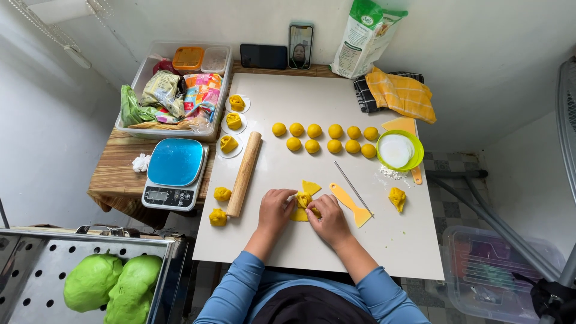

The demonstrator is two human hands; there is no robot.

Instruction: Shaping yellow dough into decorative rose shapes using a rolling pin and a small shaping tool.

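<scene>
Head view looks down on a white board point(312, 240) where both hands meet near its near edge. Left hand point(275, 209) and right hand point(329, 219) have their fingers curled and pinched on a folded yellow dough piece point(303, 201) between them, which rests on the board. A yellow triangular dough scrap point(311, 187) lies just beyond it. A wooden rolling pin point(243, 174) lies along the left edge, a yellow scraper point(352, 205) and thin metal skewer point(353, 187) just right of the hands. Yellow dough balls point(324, 138) form two rows toward the far edge, beside a green bowl point(414, 150). A blue kitchen scale point(174, 173) sits off the left edge.
</scene>
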